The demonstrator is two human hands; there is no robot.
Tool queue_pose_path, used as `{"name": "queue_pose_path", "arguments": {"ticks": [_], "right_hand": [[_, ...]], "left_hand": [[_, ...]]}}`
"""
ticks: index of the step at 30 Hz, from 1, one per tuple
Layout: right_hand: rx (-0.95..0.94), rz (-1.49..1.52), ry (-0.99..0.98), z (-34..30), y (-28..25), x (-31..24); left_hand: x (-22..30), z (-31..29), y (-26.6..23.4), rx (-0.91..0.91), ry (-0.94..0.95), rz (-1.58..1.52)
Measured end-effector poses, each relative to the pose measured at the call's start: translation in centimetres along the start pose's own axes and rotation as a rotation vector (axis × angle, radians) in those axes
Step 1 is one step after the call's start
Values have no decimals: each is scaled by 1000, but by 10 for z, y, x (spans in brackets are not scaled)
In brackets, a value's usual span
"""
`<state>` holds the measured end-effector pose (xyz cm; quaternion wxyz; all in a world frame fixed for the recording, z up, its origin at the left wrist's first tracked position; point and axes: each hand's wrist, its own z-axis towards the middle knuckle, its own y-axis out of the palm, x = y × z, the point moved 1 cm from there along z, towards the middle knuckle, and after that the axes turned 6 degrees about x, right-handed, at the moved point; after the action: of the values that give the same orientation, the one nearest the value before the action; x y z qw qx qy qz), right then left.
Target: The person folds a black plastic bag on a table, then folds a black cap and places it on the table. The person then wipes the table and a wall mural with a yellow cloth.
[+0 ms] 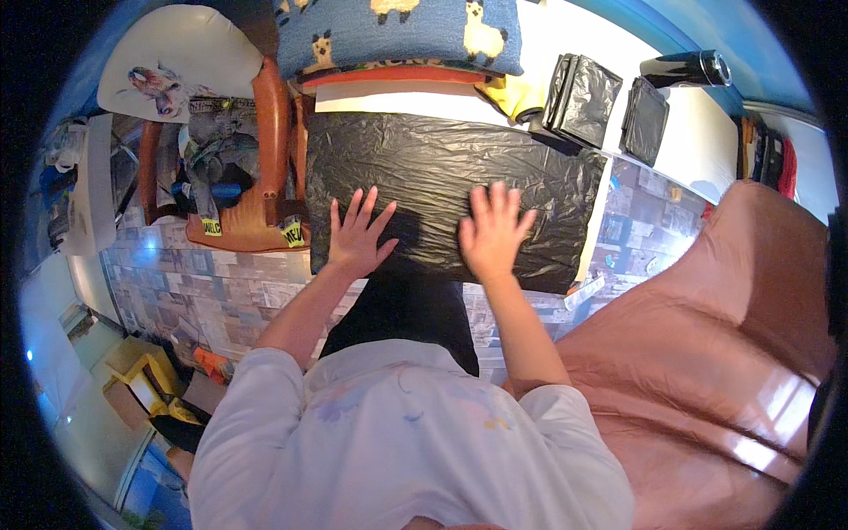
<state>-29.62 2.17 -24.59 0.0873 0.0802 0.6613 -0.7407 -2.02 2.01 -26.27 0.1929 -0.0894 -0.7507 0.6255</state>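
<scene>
A black plastic bag [424, 168] lies spread over the white table [389, 97] before me, its surface full of fine wrinkles. My left hand [360, 237] rests palm down on its left part near the front edge, fingers spread. On the right part my right hand [495, 231] is also flat, fingers apart and slightly blurred. Neither hand grasps anything. Beyond the bag's far right corner sit a stack of folded black bags [583, 102] and a smaller folded black bag [646, 120].
A black cylindrical bottle [685, 69] lies at the back right, and a yellow cloth-like item [514, 95] beside the stack. A blue llama-patterned cushion [397, 40] borders the far side. A brown wooden armchair [274, 141] stands left; a bed with a brownish-pink sheet [671, 327] is right.
</scene>
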Motion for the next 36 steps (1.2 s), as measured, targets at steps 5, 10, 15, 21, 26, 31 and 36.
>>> {"name": "queue_pose_path", "arguments": {"ticks": [5,10,15,21,26,31,36], "right_hand": [[-175,14,-175,-38,25,-29],[-182,17,-163,-34,26,-30],[-161,4,-158,-38,27,-31],[-172,-31,-190,-36,28,-31],[-193,-24,-173,-33,25,-34],[-209,-35,-140,-32,24,-37],[-175,172,158,-30,22,-56]], "left_hand": [[1,1,0,76,-23,-28],[-17,-4,-6,44,-136,-38],[-67,-32,3,250,-303,-114],[-90,-84,61,367,-919,-1202],[-66,-107,10,155,-1330,-1494],[-76,-130,28,240,-1355,-1532],[-77,-118,15,495,-1434,-1781]]}}
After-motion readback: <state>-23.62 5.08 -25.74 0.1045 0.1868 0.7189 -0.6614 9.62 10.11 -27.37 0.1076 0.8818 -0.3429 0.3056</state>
